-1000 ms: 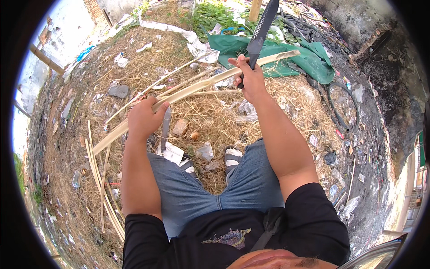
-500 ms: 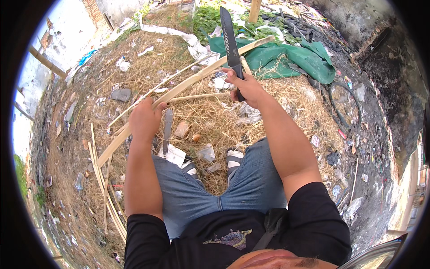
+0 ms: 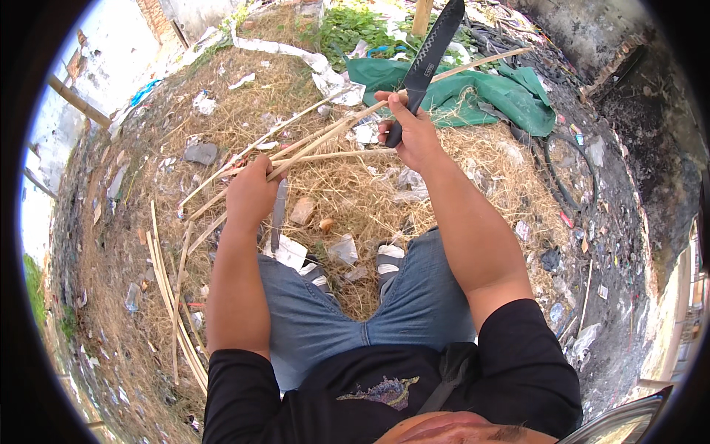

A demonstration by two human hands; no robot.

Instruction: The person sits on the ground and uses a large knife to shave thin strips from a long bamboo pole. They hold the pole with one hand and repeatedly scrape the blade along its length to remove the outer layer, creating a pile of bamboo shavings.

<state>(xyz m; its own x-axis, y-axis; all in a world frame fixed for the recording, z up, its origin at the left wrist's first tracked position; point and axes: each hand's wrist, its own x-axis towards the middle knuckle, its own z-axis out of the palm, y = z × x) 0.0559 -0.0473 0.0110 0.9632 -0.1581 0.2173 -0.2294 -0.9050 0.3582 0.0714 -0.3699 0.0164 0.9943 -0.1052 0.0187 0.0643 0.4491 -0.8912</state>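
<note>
My left hand (image 3: pixel 250 194) is closed around a pale bamboo strip (image 3: pixel 329 135) that slants up and to the right across the straw. In my right hand (image 3: pixel 417 139) is a large knife (image 3: pixel 436 55) with a black handle and dark blade, its tip pointing up and rightward. The right thumb and fingers also meet the strip near the handle; whether they grip it is hard to tell. Further thin strips (image 3: pixel 242 153) lie beneath and beyond my hands. Beside my left wrist, a grey blade-like piece (image 3: pixel 279 213) rests on the ground.
Several long bamboo strips (image 3: pixel 164 281) lie left of my left forearm. A green tarp (image 3: pixel 481 100) is crumpled beyond my right hand, with a black hose (image 3: pixel 555 174) to its right. Straw, stones and plastic scraps litter the ground. A blackened wall (image 3: pixel 651 126) stands at right.
The bamboo strip has turned from its broad face to a narrower side, and its far end has swung right. The knife now tilts rightward. Both hands have shifted slightly.
</note>
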